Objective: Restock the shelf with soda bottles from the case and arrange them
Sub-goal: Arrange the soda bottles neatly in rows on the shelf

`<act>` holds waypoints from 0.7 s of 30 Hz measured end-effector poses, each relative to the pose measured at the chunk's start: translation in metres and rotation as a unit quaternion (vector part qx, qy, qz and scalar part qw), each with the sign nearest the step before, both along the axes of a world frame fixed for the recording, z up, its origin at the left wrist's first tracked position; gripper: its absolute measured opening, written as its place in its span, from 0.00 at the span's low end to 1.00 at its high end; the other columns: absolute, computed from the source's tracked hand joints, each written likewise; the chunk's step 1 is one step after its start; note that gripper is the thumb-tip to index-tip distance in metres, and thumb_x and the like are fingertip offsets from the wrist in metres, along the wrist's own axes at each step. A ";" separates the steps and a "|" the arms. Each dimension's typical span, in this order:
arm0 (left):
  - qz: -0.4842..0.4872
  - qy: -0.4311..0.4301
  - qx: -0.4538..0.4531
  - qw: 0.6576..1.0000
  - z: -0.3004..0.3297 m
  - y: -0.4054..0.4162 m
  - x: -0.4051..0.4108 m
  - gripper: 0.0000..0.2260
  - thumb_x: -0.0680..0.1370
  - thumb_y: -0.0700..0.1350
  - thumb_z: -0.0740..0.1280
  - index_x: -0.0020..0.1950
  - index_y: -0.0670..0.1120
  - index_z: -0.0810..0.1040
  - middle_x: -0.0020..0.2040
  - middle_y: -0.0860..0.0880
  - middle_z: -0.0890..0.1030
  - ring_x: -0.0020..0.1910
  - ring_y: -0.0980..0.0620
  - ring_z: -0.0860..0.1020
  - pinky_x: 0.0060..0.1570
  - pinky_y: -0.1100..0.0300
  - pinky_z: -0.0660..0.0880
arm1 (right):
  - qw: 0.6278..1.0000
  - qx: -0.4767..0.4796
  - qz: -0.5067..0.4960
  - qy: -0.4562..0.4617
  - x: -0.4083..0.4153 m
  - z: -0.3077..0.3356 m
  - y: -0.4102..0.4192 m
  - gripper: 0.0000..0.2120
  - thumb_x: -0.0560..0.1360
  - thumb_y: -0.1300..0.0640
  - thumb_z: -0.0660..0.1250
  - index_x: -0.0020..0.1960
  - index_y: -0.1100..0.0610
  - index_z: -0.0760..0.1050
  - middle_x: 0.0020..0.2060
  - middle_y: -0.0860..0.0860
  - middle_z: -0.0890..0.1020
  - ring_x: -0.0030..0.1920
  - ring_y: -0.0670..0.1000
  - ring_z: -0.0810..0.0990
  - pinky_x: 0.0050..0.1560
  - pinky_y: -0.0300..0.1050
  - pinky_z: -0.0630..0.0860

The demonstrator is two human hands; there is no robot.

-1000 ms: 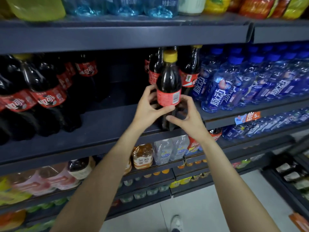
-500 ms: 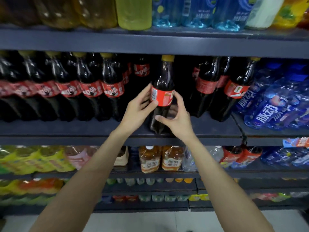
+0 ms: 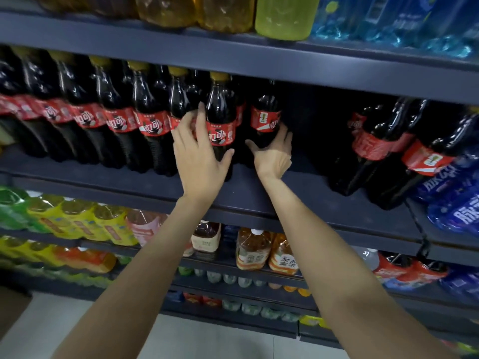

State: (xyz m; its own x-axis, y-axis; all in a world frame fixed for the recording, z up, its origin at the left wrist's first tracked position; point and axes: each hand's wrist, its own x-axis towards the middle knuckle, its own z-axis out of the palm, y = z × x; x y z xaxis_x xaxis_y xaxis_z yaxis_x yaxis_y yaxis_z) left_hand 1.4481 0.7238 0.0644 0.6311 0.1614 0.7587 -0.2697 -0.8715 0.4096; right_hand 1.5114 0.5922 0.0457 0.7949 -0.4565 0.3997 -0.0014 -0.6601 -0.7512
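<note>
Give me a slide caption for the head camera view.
Left hand and right hand each hold a cola bottle on the dark shelf.

Single view only, head-mounted and wide-angle. It faces the shelving straight on at close range, within arm's reach, centred on the dark shelf (image 3: pixel 259 193) that carries the cola bottles (image 3: pixel 153 120). The frame is tilted slightly. Both forearms enter from the bottom edge. Floor (image 3: pixel 220 340) shows at the bottom; the tier above is cropped at the top edge.
</note>
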 end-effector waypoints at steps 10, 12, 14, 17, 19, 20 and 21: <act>-0.030 0.010 0.006 0.999 -0.012 0.005 0.011 0.40 0.67 0.39 0.76 0.75 0.41 0.60 0.64 0.38 0.70 0.63 0.43 0.68 0.55 0.50 0.74 | 0.990 0.018 0.126 0.058 0.005 -0.001 -0.004 0.40 0.70 0.53 0.72 0.75 0.57 0.54 0.65 0.57 0.72 0.62 0.58 0.74 0.56 0.52 0.74; -0.036 0.011 0.005 0.999 -0.012 0.005 0.011 0.40 0.67 0.39 0.76 0.75 0.41 0.60 0.65 0.38 0.70 0.64 0.42 0.69 0.55 0.50 0.74 | 0.988 0.039 0.142 0.049 0.001 -0.005 -0.013 0.38 0.71 0.57 0.72 0.75 0.55 0.55 0.62 0.56 0.76 0.59 0.58 0.77 0.55 0.49 0.75; -0.041 0.010 0.005 0.999 -0.013 0.005 0.011 0.40 0.68 0.38 0.76 0.75 0.41 0.59 0.66 0.38 0.69 0.64 0.42 0.70 0.55 0.51 0.75 | 0.992 0.030 0.119 0.023 -0.001 -0.007 -0.018 0.39 0.68 0.54 0.75 0.73 0.55 0.59 0.61 0.55 0.77 0.58 0.56 0.77 0.54 0.49 0.75; -0.045 0.008 0.005 0.999 -0.013 0.004 0.011 0.40 0.68 0.38 0.75 0.75 0.41 0.58 0.66 0.38 0.69 0.64 0.42 0.70 0.53 0.51 0.76 | 0.996 0.000 0.082 0.030 0.000 -0.007 -0.011 0.39 0.65 0.47 0.77 0.70 0.57 0.64 0.63 0.57 0.72 0.61 0.59 0.75 0.53 0.54 0.76; -0.045 0.009 0.008 0.999 -0.012 0.005 0.011 0.40 0.68 0.38 0.75 0.75 0.41 0.58 0.66 0.38 0.69 0.63 0.42 0.70 0.52 0.52 0.76 | 0.997 0.003 0.058 0.044 0.004 -0.005 -0.004 0.39 0.65 0.46 0.77 0.70 0.56 0.65 0.64 0.57 0.71 0.61 0.59 0.74 0.53 0.55 0.76; -0.046 0.010 0.010 0.999 -0.012 0.005 0.011 0.40 0.68 0.38 0.76 0.75 0.41 0.58 0.65 0.39 0.69 0.63 0.42 0.70 0.51 0.52 0.76 | 0.997 0.010 0.048 0.051 0.006 -0.003 -0.002 0.39 0.65 0.46 0.77 0.70 0.56 0.65 0.65 0.57 0.70 0.62 0.59 0.74 0.53 0.55 0.75; -0.047 0.012 0.012 0.999 -0.012 0.005 0.011 0.40 0.68 0.38 0.76 0.74 0.42 0.58 0.65 0.39 0.69 0.63 0.42 0.71 0.49 0.51 0.77 | 0.997 0.016 0.042 0.058 0.007 -0.002 0.000 0.39 0.65 0.46 0.77 0.70 0.56 0.65 0.65 0.57 0.70 0.62 0.59 0.74 0.54 0.55 0.75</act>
State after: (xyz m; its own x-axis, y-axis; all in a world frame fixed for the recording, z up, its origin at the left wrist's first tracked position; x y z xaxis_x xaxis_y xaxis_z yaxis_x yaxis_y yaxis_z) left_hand 1.4589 0.7292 0.0526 0.6603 0.0828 0.7464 -0.3412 -0.8524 0.3963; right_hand 1.5189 0.5920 0.0442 0.8710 -0.3966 0.2898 -0.0344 -0.6379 -0.7693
